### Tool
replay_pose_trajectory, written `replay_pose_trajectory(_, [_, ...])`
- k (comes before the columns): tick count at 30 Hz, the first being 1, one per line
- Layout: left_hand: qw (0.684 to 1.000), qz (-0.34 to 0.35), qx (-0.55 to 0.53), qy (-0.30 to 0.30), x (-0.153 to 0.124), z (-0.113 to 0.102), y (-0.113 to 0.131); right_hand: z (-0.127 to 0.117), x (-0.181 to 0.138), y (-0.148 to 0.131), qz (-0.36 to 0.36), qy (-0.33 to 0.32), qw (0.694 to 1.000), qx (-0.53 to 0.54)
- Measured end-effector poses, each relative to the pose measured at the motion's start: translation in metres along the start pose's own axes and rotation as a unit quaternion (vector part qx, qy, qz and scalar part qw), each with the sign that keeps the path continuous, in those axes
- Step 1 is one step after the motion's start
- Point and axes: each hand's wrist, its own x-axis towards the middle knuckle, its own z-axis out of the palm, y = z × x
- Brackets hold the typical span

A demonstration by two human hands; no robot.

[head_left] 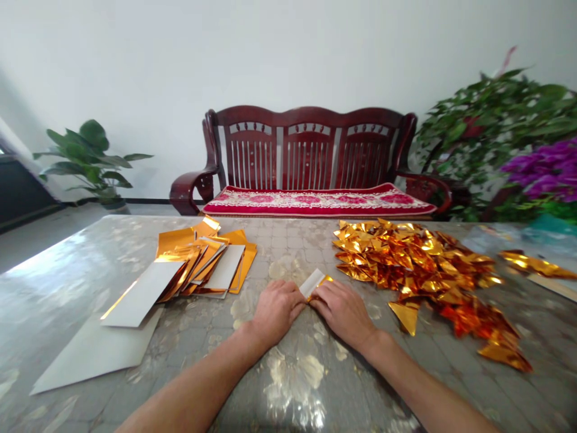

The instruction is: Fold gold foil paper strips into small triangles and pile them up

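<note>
Head view: the left hand [276, 311] and right hand [343, 311] lie palm-down on the glossy patterned counter [81, 282], their fingertips pinching a small white-backed gold foil strip [314, 284] between them, neither hand clenched into a fist. Left of that strip sits a loose stack of rectangular gold-and-white foil sheets [202, 261]; right of it lies a heap of folded gold foil triangles [415, 270]. Slick foil is the main risk: a slackened pinch could let the strip spring open or skid, and a careless wrist could scatter the light heap.
</note>
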Motion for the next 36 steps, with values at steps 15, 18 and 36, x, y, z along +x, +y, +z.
replay_pose_trajectory(15, [0.991, -0.062, -0.121, 0.005, -0.002, -0.002, -0.011, 0.004, 0.012, -0.001, 0.077, -0.032, 0.996, 0.042])
replay_pose_trajectory(18, [0.990, -0.075, -0.117, 0.007, -0.002, 0.001, -0.012, 0.004, 0.013, -0.003, 0.087, -0.035, 0.995, 0.024])
replay_pose_trajectory(36, [0.989, -0.118, -0.093, -0.011, 0.001, -0.006, -0.006, 0.010, 0.016, -0.006, 0.130, -0.028, 0.991, -0.026])
